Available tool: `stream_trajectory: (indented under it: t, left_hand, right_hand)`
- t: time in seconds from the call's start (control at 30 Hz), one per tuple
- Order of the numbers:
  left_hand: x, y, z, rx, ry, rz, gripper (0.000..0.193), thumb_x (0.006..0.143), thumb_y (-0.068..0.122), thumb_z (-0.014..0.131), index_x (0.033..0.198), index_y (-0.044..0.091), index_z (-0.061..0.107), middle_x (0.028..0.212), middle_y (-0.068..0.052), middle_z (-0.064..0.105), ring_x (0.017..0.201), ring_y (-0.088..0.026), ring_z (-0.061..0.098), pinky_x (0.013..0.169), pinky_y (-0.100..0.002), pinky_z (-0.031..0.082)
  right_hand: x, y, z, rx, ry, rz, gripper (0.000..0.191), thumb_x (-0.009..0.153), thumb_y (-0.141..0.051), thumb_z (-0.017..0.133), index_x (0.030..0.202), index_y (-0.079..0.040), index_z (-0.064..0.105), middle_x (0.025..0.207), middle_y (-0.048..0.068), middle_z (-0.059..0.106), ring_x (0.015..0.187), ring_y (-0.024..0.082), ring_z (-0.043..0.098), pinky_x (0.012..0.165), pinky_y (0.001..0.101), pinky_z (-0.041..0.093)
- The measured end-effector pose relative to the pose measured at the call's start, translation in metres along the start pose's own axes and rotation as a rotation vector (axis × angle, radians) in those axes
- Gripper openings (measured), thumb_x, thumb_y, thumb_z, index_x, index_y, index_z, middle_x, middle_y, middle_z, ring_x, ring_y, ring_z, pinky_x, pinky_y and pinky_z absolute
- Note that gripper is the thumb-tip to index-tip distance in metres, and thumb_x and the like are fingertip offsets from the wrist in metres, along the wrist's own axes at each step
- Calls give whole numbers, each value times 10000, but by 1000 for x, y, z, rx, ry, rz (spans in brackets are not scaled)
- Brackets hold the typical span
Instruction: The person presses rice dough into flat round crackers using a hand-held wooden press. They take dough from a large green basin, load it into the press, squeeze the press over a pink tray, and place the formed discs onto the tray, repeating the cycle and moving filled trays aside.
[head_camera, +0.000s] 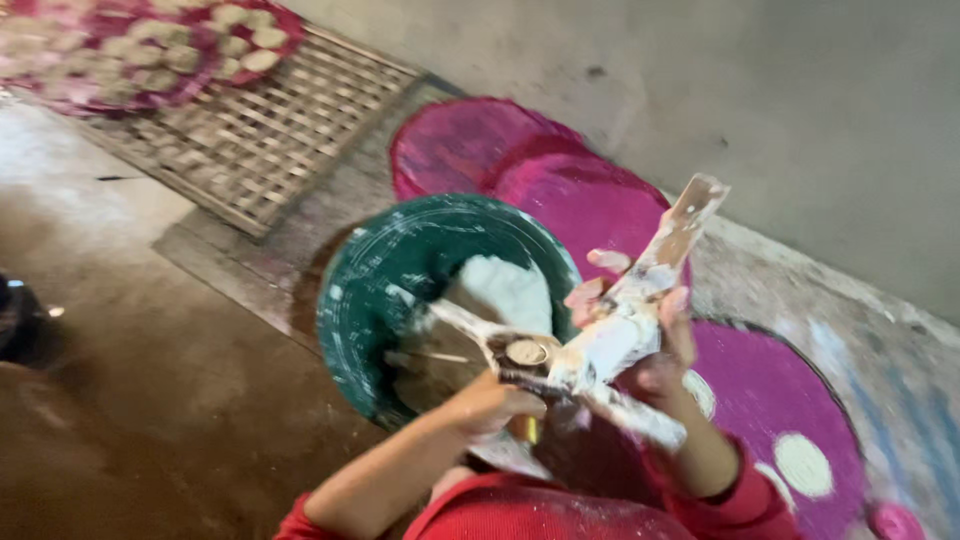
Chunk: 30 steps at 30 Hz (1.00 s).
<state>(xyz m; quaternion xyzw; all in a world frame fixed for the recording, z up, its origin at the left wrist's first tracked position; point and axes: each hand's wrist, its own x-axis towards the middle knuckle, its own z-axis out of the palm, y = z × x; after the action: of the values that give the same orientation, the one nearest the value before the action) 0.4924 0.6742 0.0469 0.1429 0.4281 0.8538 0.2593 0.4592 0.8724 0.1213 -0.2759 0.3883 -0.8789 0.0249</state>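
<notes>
Above one green basin (370, 290), two hands, left hand (490, 400) and right hand (640, 330), clamp one wooden press (610, 330).

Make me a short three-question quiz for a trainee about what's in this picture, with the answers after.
1. True or false: the green basin holds a lump of white dough.
2. Which hand grips the flat, dough-smeared wooden tool? A) left hand B) right hand C) neither
3. What lies on the pink round tray at the top left, over the woven bamboo mat?

Key:
1. True.
2. B, the right hand grips it; the left hand holds a small round piece near the basin's rim.
3. Rows of pale round dough pieces.
</notes>
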Motion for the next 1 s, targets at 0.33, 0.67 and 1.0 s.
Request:
stream_trajectory:
  t: [0.33, 0.67, 1.0]
  left_hand:
    - [45, 18, 124, 899, -300, 146, 299, 873, 193, 746, 1151, 147, 645, 979, -4, 720, 885, -114, 711, 771, -285, 576]
    - [146, -35, 183, 1077, -522, 237, 314, 852, 331, 797, 1130, 204, 728, 1033, -31, 777, 952, -185, 741, 843, -345, 574]
    - [216, -107, 141, -710, -657, 188, 939, 796, 443, 772, 1618, 176, 405, 1629, -147, 405, 1534, -312, 430, 1305, -438, 347]
  right_hand:
    - [-96, -152, -15, -1420, -444, -648, 427, 1014, -219, 546, 1413, -80, 486, 1186, 332, 618, 1098, 424, 696, 926, 466, 622]
    - [-154, -257, -63, -688, 64, 156, 754, 949, -466, 543, 1523, 6, 414, 1349, 302, 602, 1202, 348, 651, 1023, 432, 518]
    - [-273, -238, -211, -152, 396, 1224, 1041, 828, -733, 524, 1517, 37, 394, 1484, 211, 562, 1349, 314, 554, 1139, 460, 402]
